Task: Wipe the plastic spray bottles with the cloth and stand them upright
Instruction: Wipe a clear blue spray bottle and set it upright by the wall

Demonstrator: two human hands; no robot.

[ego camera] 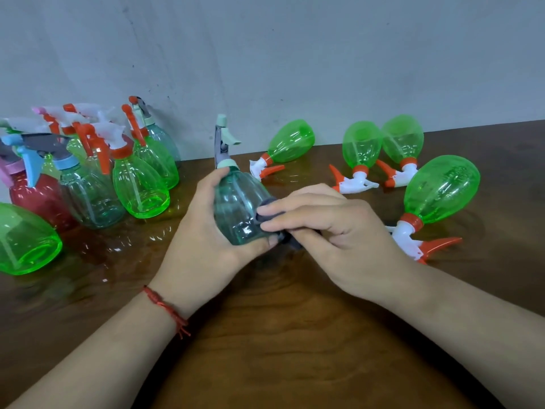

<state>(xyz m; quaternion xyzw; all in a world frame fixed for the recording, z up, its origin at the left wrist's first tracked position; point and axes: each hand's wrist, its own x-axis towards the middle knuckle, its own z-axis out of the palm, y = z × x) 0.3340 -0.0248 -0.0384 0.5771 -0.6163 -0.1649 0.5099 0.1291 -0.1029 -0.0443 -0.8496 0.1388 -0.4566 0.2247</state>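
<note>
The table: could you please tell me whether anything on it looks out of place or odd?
Four green bottles lie on their sides at the right, unlike the upright group at the left. Nothing looks spilled or broken. The left hand holds a teal bottle, and the right hand presses a dark cloth to it.

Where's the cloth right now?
Head view, centre: the cloth is bunched under the fingers of the right hand, pressed against the lower right side of the teal bottle that the left hand grips.
</note>
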